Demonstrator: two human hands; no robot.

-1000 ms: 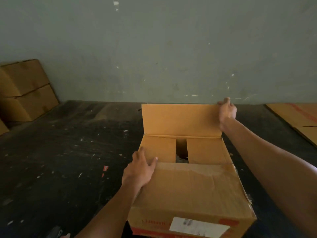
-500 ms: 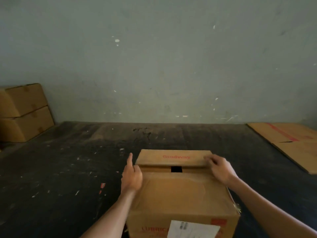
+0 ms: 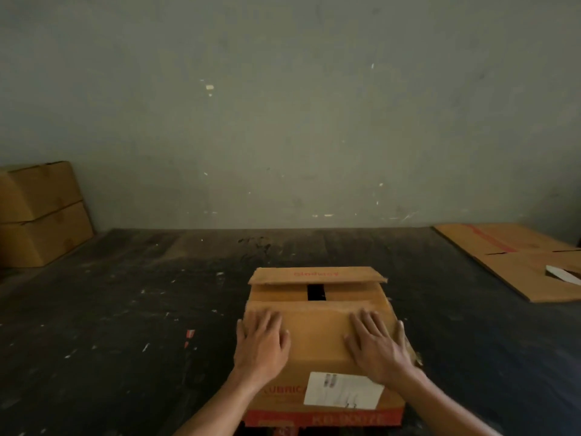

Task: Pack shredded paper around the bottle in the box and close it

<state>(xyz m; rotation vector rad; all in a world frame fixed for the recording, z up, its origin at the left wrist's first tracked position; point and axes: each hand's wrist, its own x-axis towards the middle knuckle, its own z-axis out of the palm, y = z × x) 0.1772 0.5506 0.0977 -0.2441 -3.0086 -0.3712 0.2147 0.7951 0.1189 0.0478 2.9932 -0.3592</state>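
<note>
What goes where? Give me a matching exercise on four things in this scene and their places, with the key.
Things:
1. left hand
2. white label
3. stacked boxes
4. flattened cardboard

Places:
A. far right on the floor
B. front face of the box
C. far left against the wall
D. flat on the box's near flap

Pairs: 1-D, 2-B, 3-C, 4-A
</note>
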